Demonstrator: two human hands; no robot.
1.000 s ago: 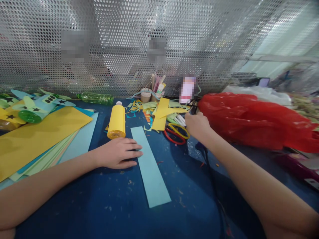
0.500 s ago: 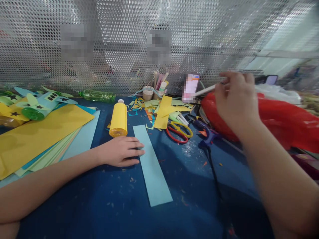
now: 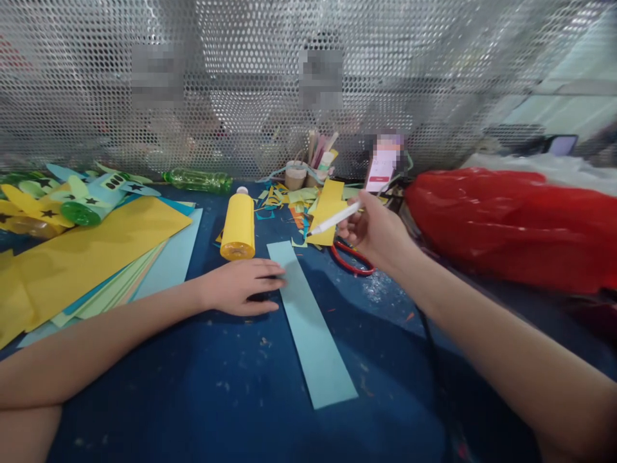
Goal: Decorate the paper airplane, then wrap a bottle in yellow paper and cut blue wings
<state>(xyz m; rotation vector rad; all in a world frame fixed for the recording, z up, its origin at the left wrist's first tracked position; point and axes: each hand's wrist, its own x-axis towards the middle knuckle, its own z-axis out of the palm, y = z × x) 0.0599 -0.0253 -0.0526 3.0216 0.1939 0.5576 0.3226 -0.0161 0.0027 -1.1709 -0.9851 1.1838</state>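
Note:
A light blue paper strip (image 3: 315,334) lies lengthwise on the dark blue table. My left hand (image 3: 245,286) rests flat at its upper left edge, fingers spread and fingertips on the paper. In my right hand (image 3: 373,228) is a white marker (image 3: 335,218), its dark tip pointing left above the paper scraps. The marker is held in the air, apart from the strip. Beyond my left hand stands a bottle wrapped in yellow paper (image 3: 238,225). Red-handled scissors (image 3: 351,260) lie partly hidden beneath my right hand.
Stacked coloured paper sheets (image 3: 110,247) and decorated bottle crafts (image 3: 91,196) occupy the left. A green bottle (image 3: 197,181), cups of sticks (image 3: 295,173) and a phone (image 3: 383,164) line the back, before a perforated metallic screen (image 3: 250,77). A red plastic bag (image 3: 511,225) fills the right.
My right hand has come left and down with the marker, from over the red bag to over the scissors and scraps. My left hand stays at the strip. The view has shifted slightly.

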